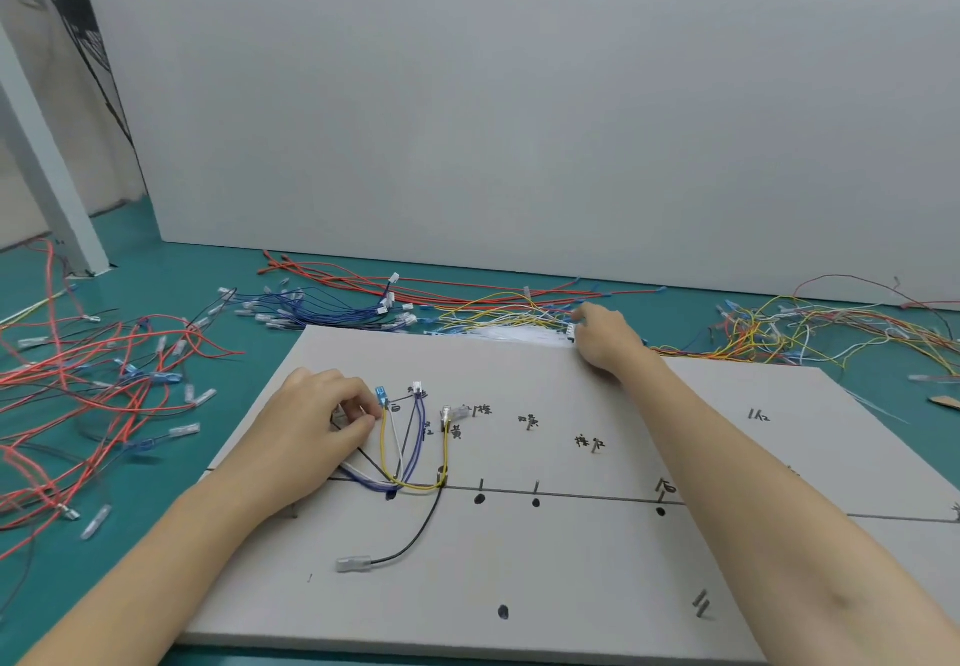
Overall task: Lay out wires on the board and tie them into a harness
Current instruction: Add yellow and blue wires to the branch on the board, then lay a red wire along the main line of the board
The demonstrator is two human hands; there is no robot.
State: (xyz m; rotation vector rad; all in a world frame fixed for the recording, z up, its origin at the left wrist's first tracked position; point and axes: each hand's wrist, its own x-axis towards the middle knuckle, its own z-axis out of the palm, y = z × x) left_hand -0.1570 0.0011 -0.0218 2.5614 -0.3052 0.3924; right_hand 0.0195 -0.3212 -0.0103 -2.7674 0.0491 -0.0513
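Observation:
A grey layout board [545, 561] with pegs, black dots and handwritten labels lies on the teal table. Yellow, white, blue and black wires [410, 457] loop from its upper left down to a peg [441, 476]. My left hand [322, 421] rests on the board and pinches wire ends beside a blue connector [382, 395]. My right hand [602, 338] reaches over the board's far edge and grips a small white connector [571, 330] at the pile of yellow and white wires [509, 314]. A black wire with a clear terminal [354, 563] trails toward me.
Red and black wires [104, 395] sprawl left of the board. Blue wires [332, 309] and long red wires [441, 289] lie beyond it. A mixed tangle [810, 333] sits at the far right. A grey wall panel [519, 94] stands behind the table.

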